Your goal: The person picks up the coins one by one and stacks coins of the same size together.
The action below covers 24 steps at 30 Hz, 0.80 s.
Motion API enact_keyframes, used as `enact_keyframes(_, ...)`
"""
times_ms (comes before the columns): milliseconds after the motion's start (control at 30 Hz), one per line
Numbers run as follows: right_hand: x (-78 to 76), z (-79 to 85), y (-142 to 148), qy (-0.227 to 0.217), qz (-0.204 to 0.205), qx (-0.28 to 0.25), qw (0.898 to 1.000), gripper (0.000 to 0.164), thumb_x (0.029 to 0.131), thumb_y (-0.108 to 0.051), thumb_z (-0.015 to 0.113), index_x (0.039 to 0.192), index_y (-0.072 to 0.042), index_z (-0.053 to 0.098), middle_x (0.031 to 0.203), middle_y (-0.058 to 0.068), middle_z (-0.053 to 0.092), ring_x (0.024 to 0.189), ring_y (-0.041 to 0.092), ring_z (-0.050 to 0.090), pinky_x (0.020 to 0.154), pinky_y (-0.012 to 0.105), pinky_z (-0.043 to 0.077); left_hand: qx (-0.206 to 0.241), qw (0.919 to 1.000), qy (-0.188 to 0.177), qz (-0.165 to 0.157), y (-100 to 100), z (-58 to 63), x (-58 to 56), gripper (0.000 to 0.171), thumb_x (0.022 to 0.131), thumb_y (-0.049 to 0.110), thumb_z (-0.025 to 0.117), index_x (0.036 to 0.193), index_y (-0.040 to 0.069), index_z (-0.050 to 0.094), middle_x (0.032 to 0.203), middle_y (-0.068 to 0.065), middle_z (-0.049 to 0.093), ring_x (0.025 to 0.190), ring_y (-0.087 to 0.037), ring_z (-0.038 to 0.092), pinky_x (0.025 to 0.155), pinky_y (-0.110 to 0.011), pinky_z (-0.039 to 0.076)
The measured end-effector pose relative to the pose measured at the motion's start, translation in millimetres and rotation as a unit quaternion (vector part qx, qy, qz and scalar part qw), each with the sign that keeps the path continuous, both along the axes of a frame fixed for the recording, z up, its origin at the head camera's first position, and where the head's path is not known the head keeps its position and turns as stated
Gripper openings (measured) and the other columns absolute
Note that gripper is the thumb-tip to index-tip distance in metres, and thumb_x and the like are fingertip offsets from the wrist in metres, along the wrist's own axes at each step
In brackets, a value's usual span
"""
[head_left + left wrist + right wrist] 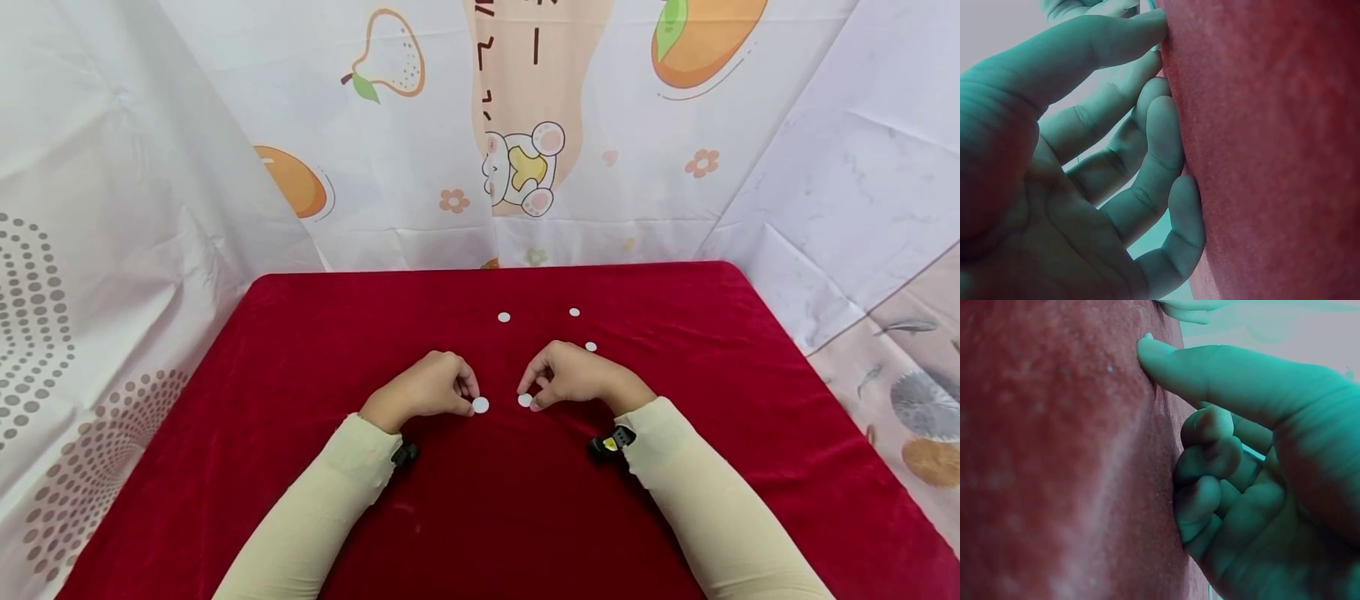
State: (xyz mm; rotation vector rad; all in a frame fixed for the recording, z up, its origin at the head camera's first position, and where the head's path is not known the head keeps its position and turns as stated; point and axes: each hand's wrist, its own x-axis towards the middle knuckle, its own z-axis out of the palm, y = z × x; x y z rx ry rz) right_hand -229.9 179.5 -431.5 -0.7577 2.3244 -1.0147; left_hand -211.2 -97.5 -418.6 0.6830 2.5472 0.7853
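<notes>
Near the middle of the red cloth, my left hand [435, 387] pinches the edge of a white round disc [480, 405] between thumb and forefinger. In the left wrist view the other fingers [1163, 131] bend down to the cloth. A short gap to the right, my right hand [573, 375] has its thumb and forefinger at a second white disc [525, 400], gripping it by its rim. The right thumb [1172, 362] lies low against the cloth in the right wrist view, and the remaining fingers curl under the palm; the disc there is mostly hidden.
Beyond the hands lie three more white discs: one at the back middle [504, 317], one farther right [574, 312] and one just behind the right wrist [591, 347]. The red cloth [360, 317] covers the table. Printed curtains [420, 150] hang behind and on both sides.
</notes>
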Motion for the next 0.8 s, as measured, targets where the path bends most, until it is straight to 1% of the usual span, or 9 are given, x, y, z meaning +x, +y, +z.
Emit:
enact_keyframes(267, 0.2, 0.4, 1.6, 0.008, 0.007, 0.0, 1.0, 0.019, 0.082, -0.013, 0.088, 0.097, -0.023, 0.083, 0.059, 0.0, 0.056, 0.055, 0.01, 0.048, 0.058, 0.024, 0.042, -0.002, 1.0, -0.003, -0.004, 0.5, 2.2, -0.6, 0.014, 0.08, 0.012, 0.089, 0.084, 0.018, 0.077, 0.08, 0.007, 0.07, 0.076, -0.011, 0.064, 0.072, -0.027, 0.055)
enact_keyframes(433, 0.1, -0.4, -1.1, 0.002, 0.01, 0.002, 1.0, 0.019, 0.082, -0.013, 0.088, 0.097, -0.023, 0.083, 0.059, 0.0, 0.057, 0.055, 0.01, 0.048, 0.058, 0.024, 0.043, -0.002, 0.9998, -0.007, -0.018, -4.3, 5.3, 0.1, 0.016, 0.078, 0.015, 0.091, 0.087, 0.017, 0.078, 0.082, 0.007, 0.071, 0.077, -0.01, 0.064, 0.073, -0.026, 0.056)
enact_keyframes(600, -1.4, -1.4, -1.1, 0.004, 0.013, -0.002, 1.0, 0.019, 0.082, -0.012, 0.088, 0.096, -0.023, 0.083, 0.058, -0.001, 0.056, 0.053, 0.01, 0.046, 0.057, 0.023, 0.042, 0.002, 0.9996, -0.008, -0.026, -6.2, 9.4, -2.2, 0.02, 0.077, 0.019, 0.092, 0.092, 0.016, 0.079, 0.085, 0.006, 0.072, 0.079, -0.009, 0.066, 0.075, -0.027, 0.056)
enact_keyframes(800, -1.2, -0.7, 0.7, -0.003, 0.005, -0.001, 1.0, 0.019, 0.081, -0.012, 0.088, 0.095, -0.023, 0.083, 0.058, -0.001, 0.056, 0.054, 0.01, 0.047, 0.056, 0.024, 0.042, 0.009, 0.9996, 0.004, -0.026, -3.4, 11.7, -8.4, 0.019, 0.079, 0.018, 0.09, 0.094, 0.013, 0.079, 0.087, 0.006, 0.073, 0.08, -0.009, 0.066, 0.075, -0.026, 0.056)
